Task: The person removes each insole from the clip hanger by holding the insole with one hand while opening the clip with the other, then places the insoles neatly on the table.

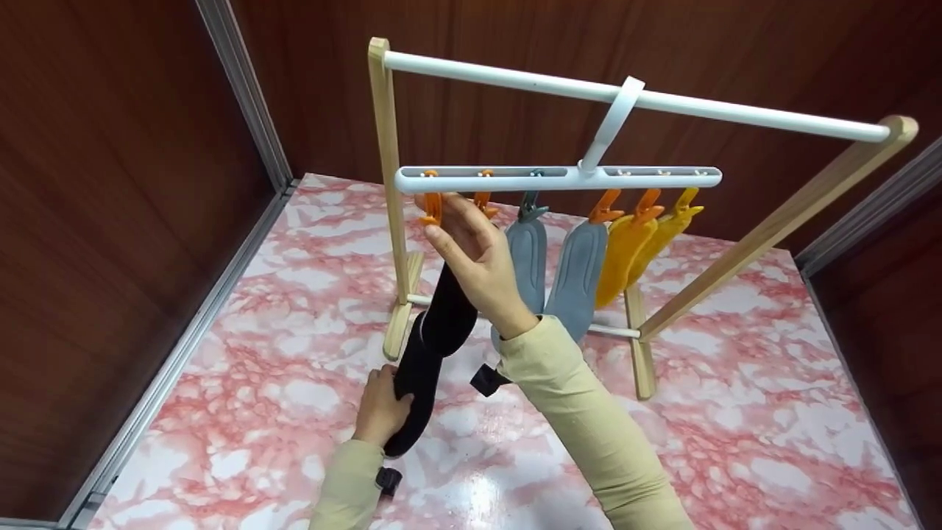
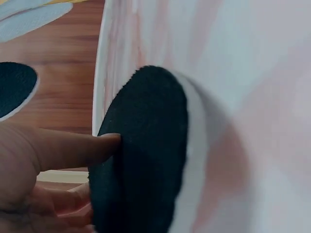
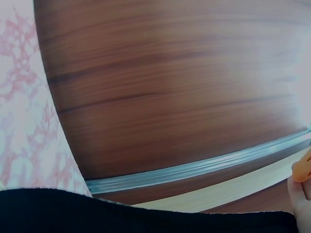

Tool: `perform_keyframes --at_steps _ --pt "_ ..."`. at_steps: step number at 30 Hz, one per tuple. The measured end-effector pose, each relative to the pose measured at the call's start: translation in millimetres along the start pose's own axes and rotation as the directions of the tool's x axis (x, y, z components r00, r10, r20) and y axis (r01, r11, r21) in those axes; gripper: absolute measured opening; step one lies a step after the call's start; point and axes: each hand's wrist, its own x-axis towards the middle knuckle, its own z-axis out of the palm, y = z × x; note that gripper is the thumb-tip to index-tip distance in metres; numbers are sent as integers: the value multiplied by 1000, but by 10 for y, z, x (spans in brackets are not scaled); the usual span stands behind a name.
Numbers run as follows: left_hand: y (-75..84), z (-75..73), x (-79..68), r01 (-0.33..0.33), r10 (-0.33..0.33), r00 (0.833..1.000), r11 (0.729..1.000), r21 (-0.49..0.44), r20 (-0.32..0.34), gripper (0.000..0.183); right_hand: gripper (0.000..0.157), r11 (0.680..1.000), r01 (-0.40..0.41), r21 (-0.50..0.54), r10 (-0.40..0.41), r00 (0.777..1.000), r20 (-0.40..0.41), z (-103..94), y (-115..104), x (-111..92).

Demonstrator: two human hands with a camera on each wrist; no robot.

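In the head view my left hand [image 1: 381,406] grips a black insole [image 1: 418,383] low down, the thumb lying across its dark face; the left wrist view shows the insole's pale edge. My right hand [image 1: 475,254] is raised to the left end of a white hanger [image 1: 500,179] and pinches an orange clip [image 1: 433,210] there. A second black insole [image 1: 450,313] hangs beside it, its top hidden behind the right hand, near another orange clip [image 1: 483,202]. Grey insoles [image 1: 578,272] and yellow insoles [image 1: 622,258] hang from clips farther right.
The hanger's hook [image 1: 618,121] sits over the white rail [image 1: 500,76] of a rack with wooden legs [image 1: 765,235]. Underneath is a pink and white marbled surface [image 1: 743,442]. Brown wood-grain panels [image 1: 110,147] with metal tracks [image 1: 246,96] stand around it.
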Motion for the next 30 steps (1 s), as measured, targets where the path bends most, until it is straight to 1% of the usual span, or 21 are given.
perform_keyframes --at_steps 3,5,9,12,14,16,18,20,21,22,23,24,26,27,28,30 --pt "7 12 -15 -26 30 999 995 94 -44 38 45 1000 20 -13 -20 1000 4 4 -4 -4" --pt "16 16 -24 -46 56 996 989 141 -68 39 45 1000 21 -22 -21 1000 3 5 -6 -4" --pt "44 16 -33 -63 83 992 979 196 -97 45 46 999 14 -38 -14 1000 -3 5 -10 -7" --pt "83 1 -31 -66 91 989 978 200 -116 48 46 999 6 -50 -6 1000 -7 -2 -2 -14" --pt "121 -17 -16 -79 100 988 982 172 -121 49 47 998 -2 -59 1 1000 -11 -9 2 -21" --pt "173 -43 9 -107 119 986 989 106 -117 50 47 998 -7 -70 6 1000 -13 -16 5 -29" --pt "231 -65 48 -146 146 984 989 6 -103 52 47 996 -3 -92 2 1000 -12 -20 7 -41" --pt "285 -82 90 -202 192 977 974 -104 -96 55 45 987 33 -157 -35 999 -14 -18 6 -60" --pt "307 -86 110 -233 220 971 961 -151 -98 56 44 976 66 -208 -71 997 -14 -15 4 -70" --pt "331 -90 129 -265 249 963 944 -196 -103 56 42 957 106 -270 -114 993 -14 -10 3 -81" --pt "353 -90 147 -294 275 955 927 -232 -110 57 40 929 149 -338 -164 986 -16 -5 1 -94" --pt "375 -91 162 -321 300 946 912 -254 -120 57 38 893 193 -406 -219 975 -19 2 -1 -106" --pt "420 -90 190 -369 341 929 886 -282 -142 56 34 811 267 -521 -328 944 -28 17 -15 -126" --pt "442 -89 202 -384 354 923 876 -292 -152 56 33 775 293 -560 -373 927 -30 22 -21 -135" --pt "465 -89 211 -390 358 920 869 -305 -157 55 31 747 314 -586 -409 912 -33 27 -25 -146" --pt "504 -88 225 -392 357 920 863 -318 -163 51 29 714 346 -608 -461 886 -38 36 -44 -164"
